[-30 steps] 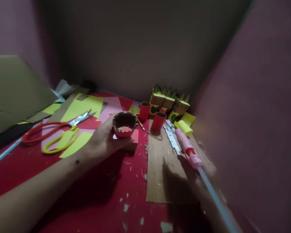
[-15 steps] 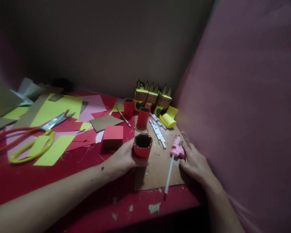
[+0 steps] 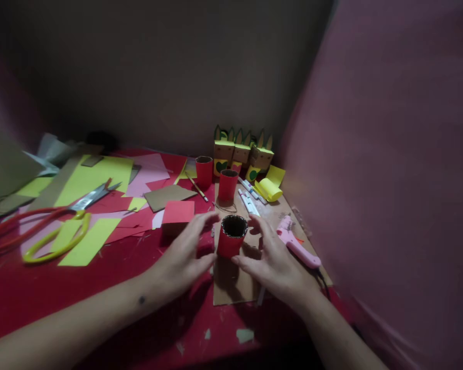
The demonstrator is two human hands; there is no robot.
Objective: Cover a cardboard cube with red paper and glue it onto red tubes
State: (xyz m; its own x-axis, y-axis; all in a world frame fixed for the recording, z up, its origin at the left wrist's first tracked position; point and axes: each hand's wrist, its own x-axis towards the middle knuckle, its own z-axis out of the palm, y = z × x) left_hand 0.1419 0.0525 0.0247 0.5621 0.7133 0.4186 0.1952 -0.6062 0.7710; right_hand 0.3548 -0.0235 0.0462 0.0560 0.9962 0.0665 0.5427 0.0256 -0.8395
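A red paper-covered cardboard tube (image 3: 230, 245) stands upright on a brown cardboard sheet (image 3: 224, 294), its open end up. Left of it is my left hand (image 3: 187, 252), open, thumb and fingers apart, with a gap to the tube. On the other side my right hand (image 3: 275, 259) is also open. Its thumb reaches the tube's lower right side; whether it touches I cannot tell. To the right of that hand lies a pink hot glue gun (image 3: 299, 246), its glue stick partly hidden under the hand. Two more red tubes (image 3: 227, 186) stand farther back.
Several cardboard animal figures (image 3: 239, 154) stand at the back, near markers (image 3: 248, 202) and a yellow paper roll (image 3: 269, 190). A red-topped box (image 3: 178, 213), a pencil (image 3: 196, 186), large scissors (image 3: 77, 205) and paper scraps (image 3: 92, 241) lie left on the red cloth (image 3: 139, 329).
My left hand has let go of the red tube, which stands slightly to the right. My right hand has left the glue gun and come to the tube; the gun has turned, handle toward the right.
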